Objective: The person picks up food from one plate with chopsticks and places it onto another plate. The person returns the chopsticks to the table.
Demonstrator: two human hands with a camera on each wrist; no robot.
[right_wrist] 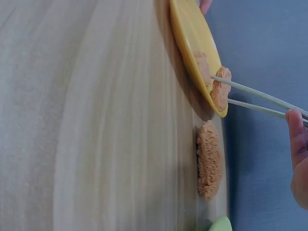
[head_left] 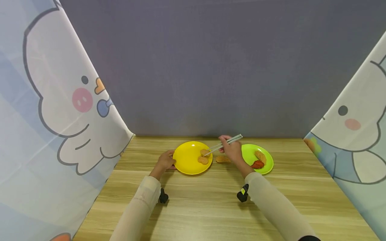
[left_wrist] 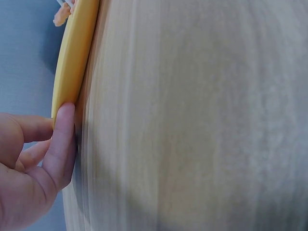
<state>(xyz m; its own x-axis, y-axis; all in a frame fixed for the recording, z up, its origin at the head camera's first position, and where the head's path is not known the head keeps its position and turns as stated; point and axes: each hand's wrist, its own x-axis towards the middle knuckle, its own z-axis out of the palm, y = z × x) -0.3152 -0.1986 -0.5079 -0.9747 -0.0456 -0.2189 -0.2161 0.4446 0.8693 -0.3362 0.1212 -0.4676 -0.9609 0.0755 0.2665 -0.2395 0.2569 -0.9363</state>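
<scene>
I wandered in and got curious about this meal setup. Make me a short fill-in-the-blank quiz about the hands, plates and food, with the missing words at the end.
1. The number of chopsticks in the right hand is ____.
2. In the head view, the green plate is to the ____ of the yellow plate, which the left hand grips.
3. In the gap ____ those plates, a long breaded piece lies on the table.
4. The reddish food piece lies on the plate coloured ____.

Missing words: two; right; between; green.

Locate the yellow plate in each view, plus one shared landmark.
Head: yellow plate below centre.
Left wrist: upper left, edge-on.
Right wrist: upper part, right of centre.
Landmark: left hand at its rim, barely showing at the right wrist view's top edge.
</scene>
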